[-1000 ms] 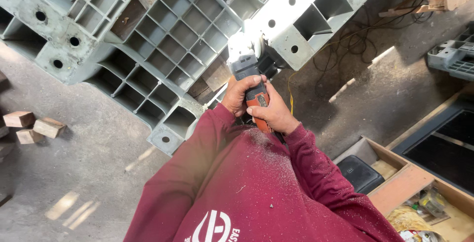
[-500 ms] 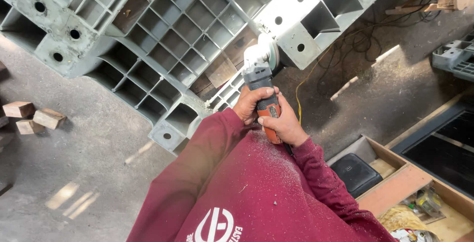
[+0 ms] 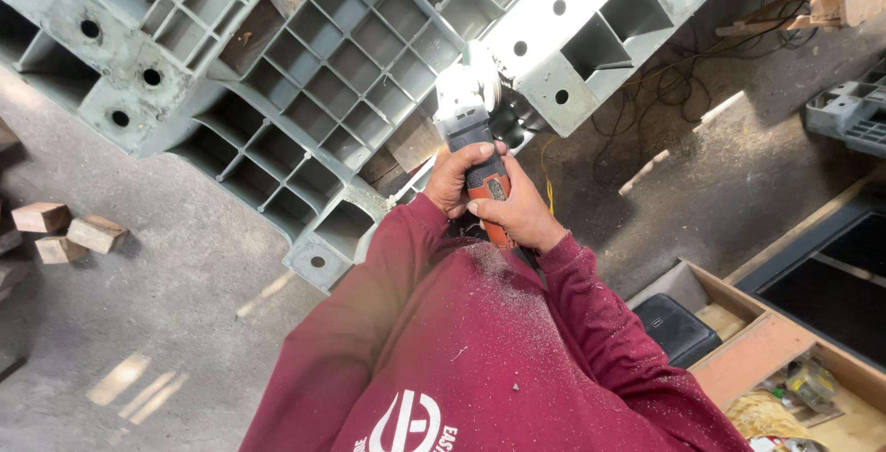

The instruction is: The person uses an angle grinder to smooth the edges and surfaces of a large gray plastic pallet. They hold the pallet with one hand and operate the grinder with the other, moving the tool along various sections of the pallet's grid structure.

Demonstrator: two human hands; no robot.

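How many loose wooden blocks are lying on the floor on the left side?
3 clear ones: one wooden block at the left edge, one just right of it, one below between them. Darker pieces at the frame edge may be more; I cannot tell.

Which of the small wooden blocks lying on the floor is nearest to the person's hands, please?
The light wooden block farthest right of the cluster; the other blocks lie left of it, farther from the hands.

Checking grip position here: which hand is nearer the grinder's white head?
Left. The left hand grips the angle grinder body just behind its white head; the right hand sits further back on the orange handle.
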